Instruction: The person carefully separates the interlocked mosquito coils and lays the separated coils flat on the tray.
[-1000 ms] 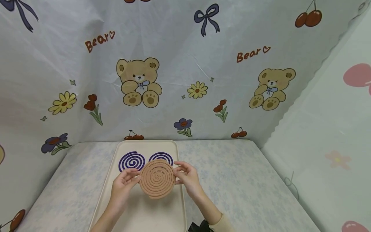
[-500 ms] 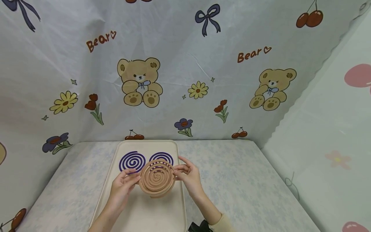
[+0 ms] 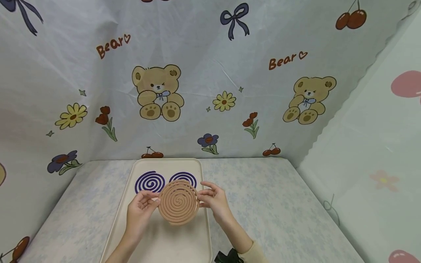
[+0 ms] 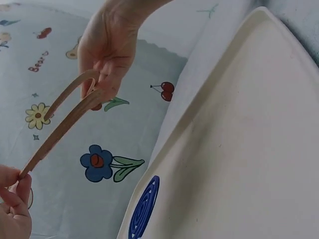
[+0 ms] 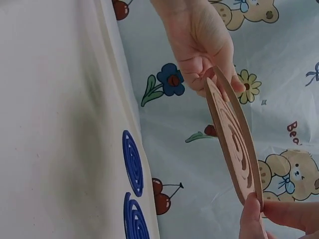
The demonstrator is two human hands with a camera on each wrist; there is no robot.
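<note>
A tan mosquito coil (image 3: 178,201) is held up over the cream tray, its flat spiral facing the head camera. My left hand (image 3: 139,213) pinches its left edge between thumb and fingers. On the opposite edge, my right hand (image 3: 215,202) pinches it the same way. Seen edge-on in the right wrist view, the coil (image 5: 234,144) has an outer strip standing apart from the inner rings. The left wrist view likewise shows a gap between the strips of the coil (image 4: 60,132).
Two blue spiral coils, a left one (image 3: 150,181) and a partly covered right one (image 3: 183,176), lie at the far end of the tray (image 3: 164,244). The tray stands on a pale mottled tabletop (image 3: 263,212). Behind rises a bear-printed curtain (image 3: 197,73); a black object (image 3: 228,256) is by the right sleeve.
Half a second ago the coil's rings were spread with gaps between them; now they lie closer together in the head view. My right index finger has lowered. Both hands keep their places.
</note>
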